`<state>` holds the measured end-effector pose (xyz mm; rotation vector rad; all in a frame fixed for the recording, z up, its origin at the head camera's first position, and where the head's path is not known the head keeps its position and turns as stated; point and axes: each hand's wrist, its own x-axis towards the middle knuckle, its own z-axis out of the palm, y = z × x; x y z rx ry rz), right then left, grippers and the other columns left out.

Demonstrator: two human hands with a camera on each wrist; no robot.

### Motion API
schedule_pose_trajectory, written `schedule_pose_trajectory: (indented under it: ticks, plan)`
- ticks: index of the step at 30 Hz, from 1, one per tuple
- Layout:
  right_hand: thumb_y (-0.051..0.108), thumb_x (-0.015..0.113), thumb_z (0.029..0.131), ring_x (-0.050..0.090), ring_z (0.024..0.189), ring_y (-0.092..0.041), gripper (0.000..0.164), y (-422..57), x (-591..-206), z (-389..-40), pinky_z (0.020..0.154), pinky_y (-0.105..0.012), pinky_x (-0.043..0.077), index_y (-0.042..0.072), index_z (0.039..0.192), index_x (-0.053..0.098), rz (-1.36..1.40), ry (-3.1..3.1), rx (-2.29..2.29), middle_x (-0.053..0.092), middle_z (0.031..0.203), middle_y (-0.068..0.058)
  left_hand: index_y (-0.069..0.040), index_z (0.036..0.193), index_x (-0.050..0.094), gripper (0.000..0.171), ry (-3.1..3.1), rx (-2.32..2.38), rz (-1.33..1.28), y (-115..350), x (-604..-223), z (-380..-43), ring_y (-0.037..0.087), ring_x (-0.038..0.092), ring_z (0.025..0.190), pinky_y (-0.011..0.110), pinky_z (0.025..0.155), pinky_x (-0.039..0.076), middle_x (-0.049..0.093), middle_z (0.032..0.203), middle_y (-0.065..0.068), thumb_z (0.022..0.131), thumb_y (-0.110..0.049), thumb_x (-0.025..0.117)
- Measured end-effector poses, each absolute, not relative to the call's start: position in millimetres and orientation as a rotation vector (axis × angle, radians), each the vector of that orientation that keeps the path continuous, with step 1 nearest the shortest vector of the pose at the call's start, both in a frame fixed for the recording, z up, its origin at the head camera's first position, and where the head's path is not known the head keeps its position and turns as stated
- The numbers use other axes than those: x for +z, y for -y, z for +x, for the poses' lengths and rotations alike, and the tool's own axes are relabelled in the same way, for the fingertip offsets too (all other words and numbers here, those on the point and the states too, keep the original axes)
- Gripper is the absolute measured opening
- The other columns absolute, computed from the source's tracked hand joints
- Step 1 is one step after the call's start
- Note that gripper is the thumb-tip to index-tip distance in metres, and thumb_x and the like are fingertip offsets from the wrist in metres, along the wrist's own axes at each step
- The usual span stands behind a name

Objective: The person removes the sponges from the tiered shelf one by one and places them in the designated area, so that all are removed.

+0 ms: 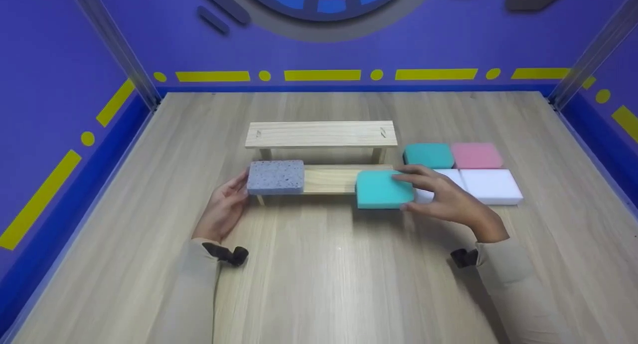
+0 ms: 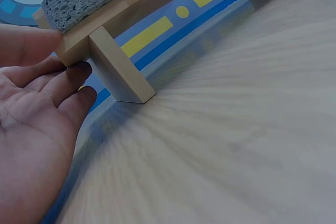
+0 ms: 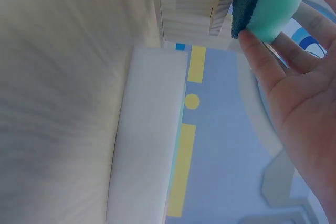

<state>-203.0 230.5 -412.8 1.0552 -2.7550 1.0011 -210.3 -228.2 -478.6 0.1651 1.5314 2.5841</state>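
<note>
— Sleeves [image 1: 516,281] nearest, over worktop [image 1: 334,269]. Next?
— Front stand [image 1: 329,179]. Left hand [image 1: 222,207] at its left end, grip unclear; right hand [image 1: 446,197] pinches green sponge [image 1: 381,189].
— Sponge's lie?
— At stand's right end, left of right hand, long axis parallel to stand's.

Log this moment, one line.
left hand: touches nearer pale wooden bench, left end; right hand: holds teal rectangular sponge above right end; on bench: grey porous rectangular sponge

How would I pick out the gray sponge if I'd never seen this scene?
On the wood-grain table, find the nearer wooden bench. The gray sponge lies on that bench's left end. Its gray, dark-pitted top sets it apart from the plain teal sponge near the bench's right end.
</note>
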Motion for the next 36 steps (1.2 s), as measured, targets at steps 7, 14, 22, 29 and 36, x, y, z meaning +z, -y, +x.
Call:
schedule_pose_trajectory:
  ticks: [7,14,22,29,36]
  plan:
    - [0.021,0.077,0.080,0.050,0.125,-0.027,0.058,-240.2,-414.5,-199.5,0.098,-0.021,0.046,0.012,0.134,0.057,1.012,2.771,0.990,0.051,0.139,-0.010,0.015,0.147,0.012,0.063,-1.537,2.588,0.210,228.1,-478.2,-210.0,0.004,0.051,0.121,0.018,0.107,0.041,0.011,0.157,0.028,0.088,0.020,0.033]
    - [0.021,0.077,0.080,0.048,0.127,-0.026,0.058,-248.1,-416.3,-195.9,0.099,-0.009,0.040,0.011,0.134,0.057,0.984,2.784,1.062,0.050,0.141,-0.009,0.013,0.147,0.014,0.062,-1.540,2.592,0.185,228.0,-477.6,-210.1,0.005,0.051,0.121,0.018,0.107,0.042,0.014,0.158,0.026,0.088,0.019,0.034]
    - [0.014,0.077,0.079,0.049,0.126,-0.017,0.058,-255.9,-419.3,-192.8,0.095,-0.049,0.051,0.009,0.134,0.057,0.977,2.779,1.154,0.048,0.142,-0.012,0.014,0.147,0.015,0.062,-1.540,2.591,0.178,227.3,-477.8,-209.6,0.005,0.053,0.120,0.019,0.107,0.042,0.014,0.157,0.028,0.088,0.019,0.035]
    - [0.009,0.078,0.077,0.039,0.121,0.013,0.061,-263.8,-420.9,-189.1,0.091,-0.049,0.053,0.008,0.134,0.057,0.957,2.774,1.185,0.048,0.140,-0.013,0.013,0.147,0.016,0.061,-1.560,2.580,0.162,227.0,-476.3,-209.4,0.005,0.054,0.119,0.020,0.107,0.043,0.015,0.157,0.027,0.089,0.018,0.036]
    - [0.008,0.077,0.078,0.039,0.121,0.014,0.058,-272.9,-421.6,-186.3,0.094,-0.051,0.050,0.007,0.133,0.057,0.976,2.750,1.164,0.050,0.139,-0.013,0.013,0.147,0.015,0.062,-1.558,2.577,0.125,226.8,-475.5,-208.9,0.003,0.053,0.119,0.017,0.107,0.041,0.016,0.157,0.025,0.090,0.017,0.036]
